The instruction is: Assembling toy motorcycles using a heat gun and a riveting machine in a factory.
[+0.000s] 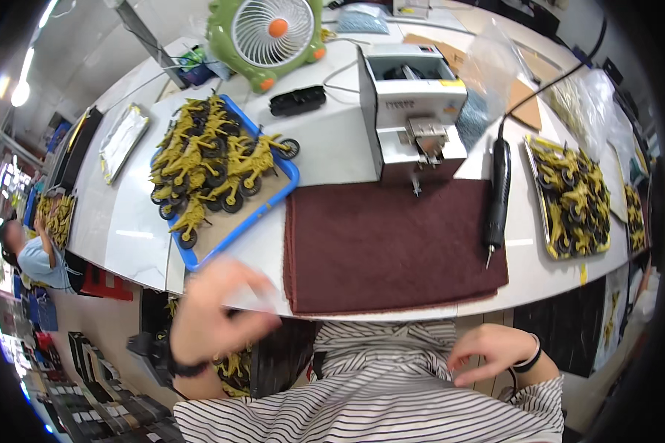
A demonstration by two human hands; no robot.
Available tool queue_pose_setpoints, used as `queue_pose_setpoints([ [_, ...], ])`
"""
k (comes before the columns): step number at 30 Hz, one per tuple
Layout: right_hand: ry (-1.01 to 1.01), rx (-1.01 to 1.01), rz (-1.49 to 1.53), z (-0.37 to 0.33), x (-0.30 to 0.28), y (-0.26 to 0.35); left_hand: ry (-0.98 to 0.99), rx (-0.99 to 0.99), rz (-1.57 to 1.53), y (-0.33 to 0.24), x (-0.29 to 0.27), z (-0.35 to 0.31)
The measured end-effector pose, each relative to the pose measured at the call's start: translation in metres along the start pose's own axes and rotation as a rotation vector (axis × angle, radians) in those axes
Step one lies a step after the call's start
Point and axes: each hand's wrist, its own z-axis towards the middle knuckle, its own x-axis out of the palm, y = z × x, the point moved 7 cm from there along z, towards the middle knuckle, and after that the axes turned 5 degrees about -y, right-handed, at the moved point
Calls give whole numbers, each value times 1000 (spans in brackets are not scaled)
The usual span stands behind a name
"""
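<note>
My left hand (225, 314), blurred by motion, is over the table's front edge by the near corner of a blue-rimmed tray (233, 249). Its fingers and thumb look apart, and nothing shows between them. In the tray lies a heap of yellow-green toy motorcycles (199, 148) with black wheels. Down at my right side, close to my striped shirt, is my right hand (491, 351), fingers loosely bent and apart, holding nothing. Between the hands, a folded brown cloth (391, 247) covers the table's front. A black electric screwdriver (499, 192) hangs upright over the cloth's right side.
Behind the cloth stands a white-and-grey machine (414, 111) with a metal head. A green fan (270, 37) and a black case (297, 100) are further back. Another tray (569, 199) of toy motorcycles sits right. A foil-lined tray (124, 144) lies left; a seated person (41, 255) works beyond.
</note>
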Motion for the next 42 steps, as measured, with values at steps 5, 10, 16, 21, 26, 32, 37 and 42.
queue_pose_setpoints([
  [5,23,-90,-48,7,-41,35,-400,-254,697,115,-73,7],
  [10,-92,-49,-153,12,-55,33,-440,-469,663,157,-50,-4],
  [16,-145,-97,-92,7,-70,28,-364,-388,750,150,-46,-17],
  [21,-323,-89,46,-9,-97,27,-249,-488,304,125,-67,-27],
  [26,-63,-471,159,-17,-103,57,-151,-403,15,96,-69,-1],
  [32,158,-613,48,9,-89,101,-427,-184,246,105,-21,79],
  [37,98,-574,-17,-1,-78,77,-440,-334,776,133,12,96],
  [42,-26,-516,72,-17,-85,74,-297,-511,774,130,7,96],
])
